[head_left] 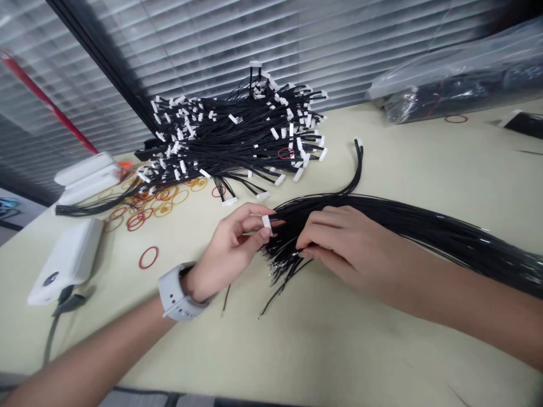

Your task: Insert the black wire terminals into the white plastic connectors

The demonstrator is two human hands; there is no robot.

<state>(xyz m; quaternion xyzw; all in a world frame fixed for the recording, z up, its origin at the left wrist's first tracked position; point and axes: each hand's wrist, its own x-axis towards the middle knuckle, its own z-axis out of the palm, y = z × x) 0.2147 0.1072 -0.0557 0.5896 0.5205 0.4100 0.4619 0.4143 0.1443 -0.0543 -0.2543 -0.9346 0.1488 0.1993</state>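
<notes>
Between thumb and fingers, my left hand [231, 246] pinches a small white connector housing [267, 222]. A grey watch [180, 294] is strapped on that wrist. A long bundle of black wires [407, 217] lies across the table to the right, its metal-tipped ends fanned out below the connector. Over those ends my right hand [339, 240] is closed, thumb and index finger pressed together on a black wire [307, 254]; most of that wire is hidden. One thin loose wire [226, 299] hangs under my left hand.
A large heap of black cables with white connectors [237, 135] lies at the back. Red and yellow rubber bands [148, 209] are scattered at left, near a white power bank [70, 260] with a cable. Plastic-wrapped bundles [458, 85] lie at back right, before the blinds [339, 45].
</notes>
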